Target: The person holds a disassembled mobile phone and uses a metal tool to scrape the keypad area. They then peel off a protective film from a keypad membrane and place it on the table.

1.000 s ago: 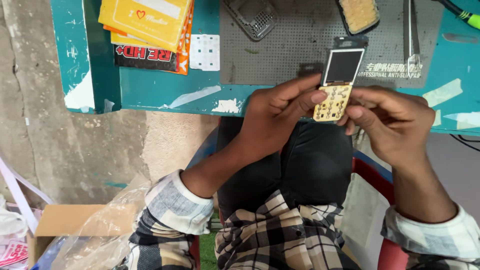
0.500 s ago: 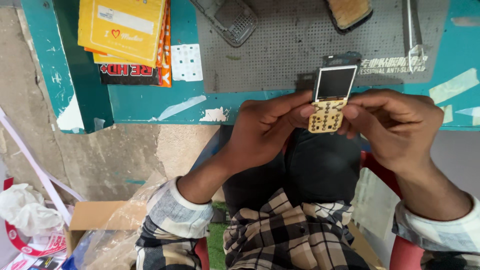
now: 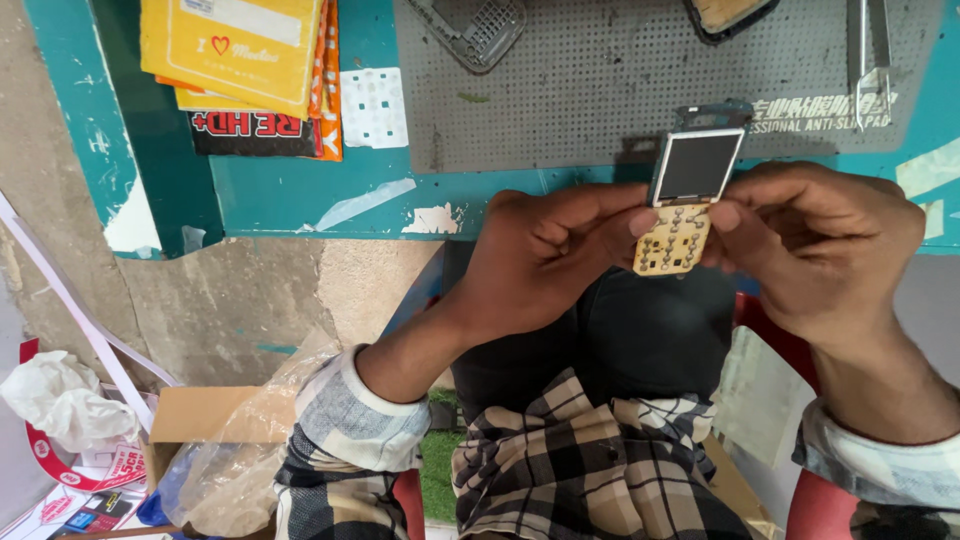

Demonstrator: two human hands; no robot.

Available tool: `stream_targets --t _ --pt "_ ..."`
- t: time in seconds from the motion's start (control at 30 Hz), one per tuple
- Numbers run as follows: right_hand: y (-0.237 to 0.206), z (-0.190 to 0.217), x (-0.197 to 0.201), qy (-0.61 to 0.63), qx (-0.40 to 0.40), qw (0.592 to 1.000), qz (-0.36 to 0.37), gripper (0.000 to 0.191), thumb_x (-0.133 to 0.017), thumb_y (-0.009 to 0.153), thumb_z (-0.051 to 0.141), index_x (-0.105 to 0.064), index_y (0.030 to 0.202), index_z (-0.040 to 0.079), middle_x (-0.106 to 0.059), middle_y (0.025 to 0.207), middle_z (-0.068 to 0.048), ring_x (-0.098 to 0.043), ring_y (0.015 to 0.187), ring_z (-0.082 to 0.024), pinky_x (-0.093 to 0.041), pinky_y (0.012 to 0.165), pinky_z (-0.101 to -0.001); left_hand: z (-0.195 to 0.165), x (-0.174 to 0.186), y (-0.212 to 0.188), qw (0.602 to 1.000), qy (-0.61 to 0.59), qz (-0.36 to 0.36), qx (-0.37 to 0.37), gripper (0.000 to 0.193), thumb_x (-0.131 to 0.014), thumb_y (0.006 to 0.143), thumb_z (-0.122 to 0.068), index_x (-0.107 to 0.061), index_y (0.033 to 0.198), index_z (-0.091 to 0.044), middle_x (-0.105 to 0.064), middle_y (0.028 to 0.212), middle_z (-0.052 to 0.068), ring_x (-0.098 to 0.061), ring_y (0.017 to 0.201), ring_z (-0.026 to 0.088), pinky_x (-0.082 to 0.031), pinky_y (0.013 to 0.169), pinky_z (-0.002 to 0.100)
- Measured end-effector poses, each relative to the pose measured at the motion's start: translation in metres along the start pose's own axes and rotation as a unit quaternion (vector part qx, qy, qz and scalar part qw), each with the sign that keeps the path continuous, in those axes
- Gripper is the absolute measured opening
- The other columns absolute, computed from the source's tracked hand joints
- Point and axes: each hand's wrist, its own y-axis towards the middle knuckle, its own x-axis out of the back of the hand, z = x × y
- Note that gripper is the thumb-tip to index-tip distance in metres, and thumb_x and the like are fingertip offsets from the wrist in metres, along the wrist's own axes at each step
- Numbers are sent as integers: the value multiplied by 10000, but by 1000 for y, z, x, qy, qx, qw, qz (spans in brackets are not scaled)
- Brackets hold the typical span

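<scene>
Phone board (image 3: 685, 205) pinched between left hand (image 3: 545, 262) and right hand (image 3: 815, 245), off worktop's (image 3: 300, 195) front edge.
Inspection step, probably; next needs steady grip, screen untouched.

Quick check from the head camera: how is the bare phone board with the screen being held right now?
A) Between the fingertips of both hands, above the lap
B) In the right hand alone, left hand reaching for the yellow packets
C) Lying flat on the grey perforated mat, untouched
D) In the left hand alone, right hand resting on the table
A: the left hand and the right hand both pinch the phone board at its keypad end, in front of the table edge.
</scene>
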Motion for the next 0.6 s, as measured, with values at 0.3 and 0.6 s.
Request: stream_targets --t 0.3,0.6 --pt "7 11 0 37 -63 997 -14 89 -609 1022 -39 -686 1010 -80 -729 876 -152 -712 690 -143 -582 589 -238 2 0 0 1000 -8 -25 0 261 -613 1147 -130 -625 1355 26 -775 1107 143 -779 1004 156 -707 873 272" --pt "13 21 -5 -32 -64 997 -10 80 -652 978 -68 -687 1022 -126 -717 851 -204 -722 678 -198 -589 549 -276 2 3 4 1000 15 -15 -8 250 -618 1140 -130 -639 1331 31 -784 1086 144 -796 971 153 -713 839 265"
